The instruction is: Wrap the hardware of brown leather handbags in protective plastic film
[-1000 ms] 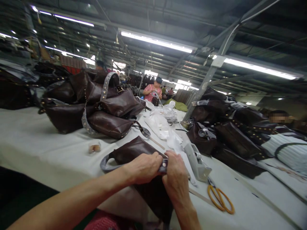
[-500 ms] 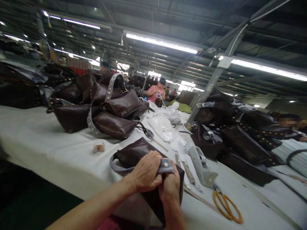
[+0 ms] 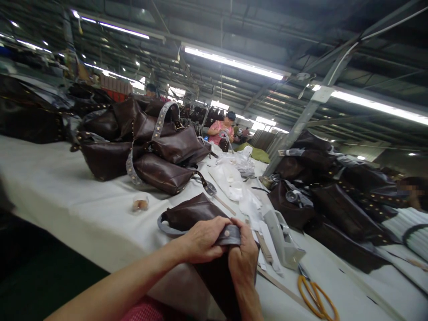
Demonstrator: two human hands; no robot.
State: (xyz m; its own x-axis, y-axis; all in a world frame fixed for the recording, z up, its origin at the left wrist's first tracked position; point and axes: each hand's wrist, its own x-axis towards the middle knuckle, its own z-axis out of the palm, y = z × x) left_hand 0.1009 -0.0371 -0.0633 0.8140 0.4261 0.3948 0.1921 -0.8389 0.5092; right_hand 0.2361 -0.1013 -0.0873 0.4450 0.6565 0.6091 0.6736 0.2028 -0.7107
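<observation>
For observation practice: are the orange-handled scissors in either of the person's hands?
No, the orange-handled scissors lie on the white table; the left hand and right hand grip a grey studded strap.

Dark brown leather bag lies at the table's near edge, its grey riveted strap looped alongside.

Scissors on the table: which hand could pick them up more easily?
Likely the right hand: it grips the strap nearer the scissors; the left hand, also on the strap, would have to cross over.
</observation>
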